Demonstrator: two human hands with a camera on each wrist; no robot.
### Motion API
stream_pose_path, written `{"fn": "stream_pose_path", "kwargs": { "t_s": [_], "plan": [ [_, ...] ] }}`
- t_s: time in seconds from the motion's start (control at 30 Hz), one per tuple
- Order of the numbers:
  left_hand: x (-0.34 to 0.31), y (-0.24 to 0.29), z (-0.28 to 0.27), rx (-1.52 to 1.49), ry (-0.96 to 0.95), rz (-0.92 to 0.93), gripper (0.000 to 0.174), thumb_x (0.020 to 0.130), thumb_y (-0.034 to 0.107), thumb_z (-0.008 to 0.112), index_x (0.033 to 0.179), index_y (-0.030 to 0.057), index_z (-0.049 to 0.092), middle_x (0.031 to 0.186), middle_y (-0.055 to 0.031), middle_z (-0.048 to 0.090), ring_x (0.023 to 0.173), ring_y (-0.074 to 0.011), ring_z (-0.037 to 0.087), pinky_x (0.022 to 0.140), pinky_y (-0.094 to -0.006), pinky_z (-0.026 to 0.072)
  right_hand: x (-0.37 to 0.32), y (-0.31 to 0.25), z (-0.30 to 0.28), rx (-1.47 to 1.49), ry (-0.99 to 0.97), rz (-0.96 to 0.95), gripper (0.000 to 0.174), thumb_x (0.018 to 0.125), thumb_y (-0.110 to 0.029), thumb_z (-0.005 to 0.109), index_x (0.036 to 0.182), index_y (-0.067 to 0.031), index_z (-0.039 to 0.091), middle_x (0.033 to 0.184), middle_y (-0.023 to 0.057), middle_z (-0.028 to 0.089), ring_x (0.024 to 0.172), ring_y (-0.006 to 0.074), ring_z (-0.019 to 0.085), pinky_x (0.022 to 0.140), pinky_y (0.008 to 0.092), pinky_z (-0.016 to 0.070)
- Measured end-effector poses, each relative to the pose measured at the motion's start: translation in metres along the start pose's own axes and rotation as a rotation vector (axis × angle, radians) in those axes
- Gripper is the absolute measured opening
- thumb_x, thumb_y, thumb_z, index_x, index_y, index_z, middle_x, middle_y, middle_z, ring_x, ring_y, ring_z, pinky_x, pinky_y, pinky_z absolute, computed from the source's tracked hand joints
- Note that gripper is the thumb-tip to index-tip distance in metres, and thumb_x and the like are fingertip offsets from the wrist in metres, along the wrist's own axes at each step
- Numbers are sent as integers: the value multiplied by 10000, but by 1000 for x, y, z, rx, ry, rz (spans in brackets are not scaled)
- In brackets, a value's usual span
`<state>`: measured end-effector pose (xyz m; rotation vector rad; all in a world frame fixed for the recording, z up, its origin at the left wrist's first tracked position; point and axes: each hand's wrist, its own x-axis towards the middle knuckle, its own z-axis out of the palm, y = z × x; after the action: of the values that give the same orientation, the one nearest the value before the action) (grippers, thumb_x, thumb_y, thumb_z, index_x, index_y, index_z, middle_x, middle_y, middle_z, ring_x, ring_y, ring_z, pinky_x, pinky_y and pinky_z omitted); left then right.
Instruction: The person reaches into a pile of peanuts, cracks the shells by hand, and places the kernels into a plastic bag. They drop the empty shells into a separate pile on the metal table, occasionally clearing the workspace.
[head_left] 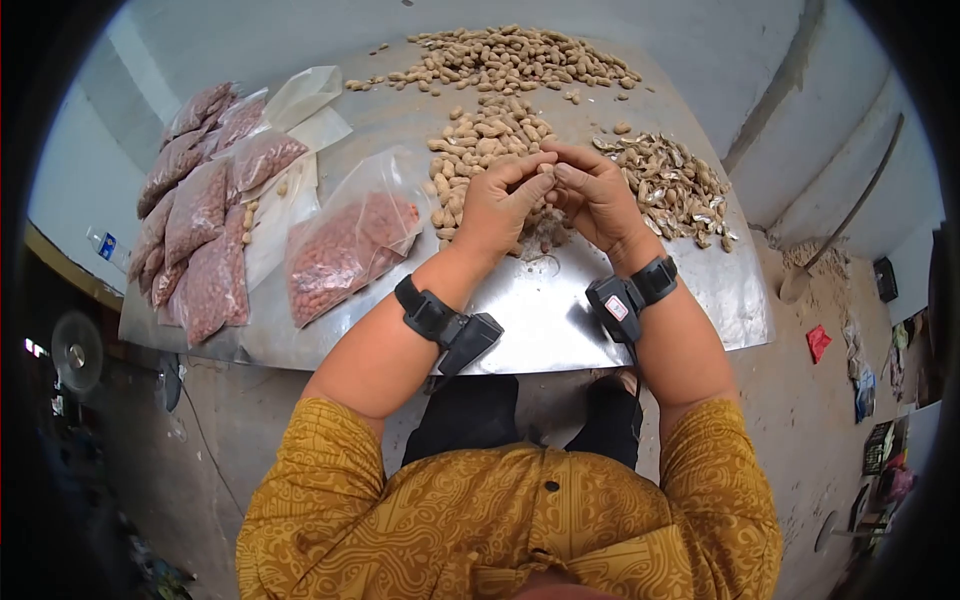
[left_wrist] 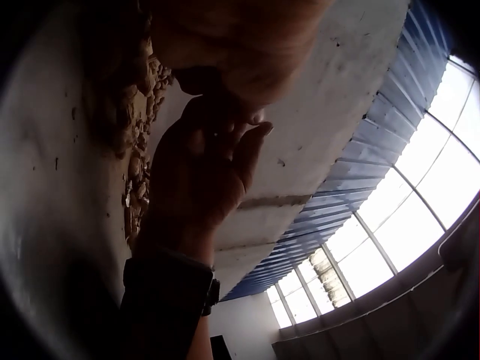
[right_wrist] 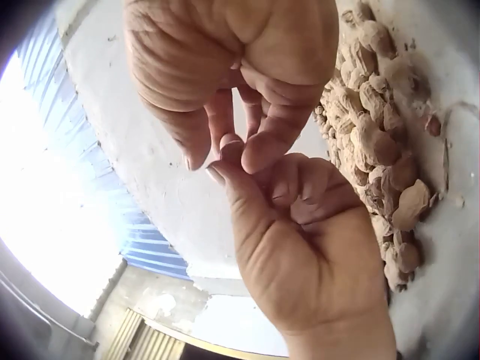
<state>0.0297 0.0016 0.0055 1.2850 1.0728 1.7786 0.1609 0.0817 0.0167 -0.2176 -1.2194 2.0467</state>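
Note:
Over the near end of the peanut pile (head_left: pixel 485 150), my left hand (head_left: pixel 497 205) and right hand (head_left: pixel 603 200) meet at the fingertips in the head view. Between thumbs and fingers they pinch a small peanut (head_left: pixel 545 169), mostly hidden by the fingertips. The left hand's fingers curl inward, as the right wrist view shows from below, with its thumb against the right fingertips. Unshelled tan peanuts lie just beyond both hands. To the right is a heap of broken empty shells (head_left: pixel 675 190). Below the hands, a small clump of pale debris (head_left: pixel 540 240) lies on the metal tabletop (head_left: pixel 545 310).
A clear bag of red shelled peanuts (head_left: pixel 345 250) lies left of the hands. Several more filled bags (head_left: pixel 205 220) are stacked at the table's left side, beside empty plastic bags (head_left: pixel 300 100). More unshelled peanuts (head_left: pixel 520 55) spread along the far edge. A shovel (head_left: pixel 795 285) leans at right.

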Motion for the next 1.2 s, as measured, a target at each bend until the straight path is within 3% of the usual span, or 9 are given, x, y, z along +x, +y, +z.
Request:
{"fn": "stream_pose_path", "kwargs": {
  "t_s": [0.17,0.27,0.37,0.47,0.5,0.7,0.9,1.0,1.2],
  "plan": [
    [0,3,-9,417,-33,189,213,850,115,622,1030,2,641,932,-28,611,862,-94,572,731,-224,470,-3,0,7,-63,64,-19,293,833,-56,627,1110,24,577,983,97,628,810,145,627,690,242,559],
    [1,7,-8,446,-19,215,223,807,164,653,966,8,663,838,-69,624,797,-118,586,689,-243,464,-3,-2,7,-114,24,17,334,832,-81,635,1141,24,566,948,80,628,763,129,614,648,220,531],
    [-3,20,-2,198,-121,-63,196,804,163,645,893,-11,660,842,-84,644,768,-130,592,678,-263,466,-6,-12,4,-404,-84,25,386,805,-144,669,1139,27,578,894,47,622,724,96,579,610,203,478],
    [-1,-1,-5,330,-97,0,190,822,158,618,872,-21,656,834,-94,658,738,-127,603,663,-257,475,-7,-17,6,-732,-150,20,430,760,-209,708,1111,19,605,865,26,616,711,69,545,595,198,440],
    [-1,0,-6,283,-146,-82,208,851,159,606,929,-32,633,841,-19,620,740,-59,551,649,-204,458,-8,-20,10,-798,-109,49,418,732,-226,728,1067,4,634,864,26,627,736,71,551,638,211,453],
    [-1,2,-2,86,-107,-105,189,863,163,598,886,-20,638,739,-2,596,624,-44,515,533,-179,412,-8,-17,13,-825,-91,-32,400,749,-227,712,1070,-1,633,895,45,641,783,95,572,705,226,465],
    [-3,7,-1,-87,-143,-366,207,879,211,601,820,14,630,665,-8,574,552,-63,523,481,-172,396,-6,-18,4,-754,-162,-38,352,741,-90,718,1075,-10,637,885,37,653,761,86,576,708,227,476],
    [-4,-1,1,-134,-105,-374,215,882,223,598,833,17,632,672,-13,584,558,-69,540,484,-169,404,-6,-19,-3,-692,-171,27,362,723,-50,728,1073,-22,643,850,31,659,723,80,575,680,220,479],
    [1,-4,0,-317,-16,-345,203,899,206,576,902,7,614,736,-15,598,616,-81,565,549,-182,471,-3,-6,-1,-885,22,-255,186,747,-58,693,929,-28,673,626,-32,590,556,10,487,500,165,381]
  ]
}}
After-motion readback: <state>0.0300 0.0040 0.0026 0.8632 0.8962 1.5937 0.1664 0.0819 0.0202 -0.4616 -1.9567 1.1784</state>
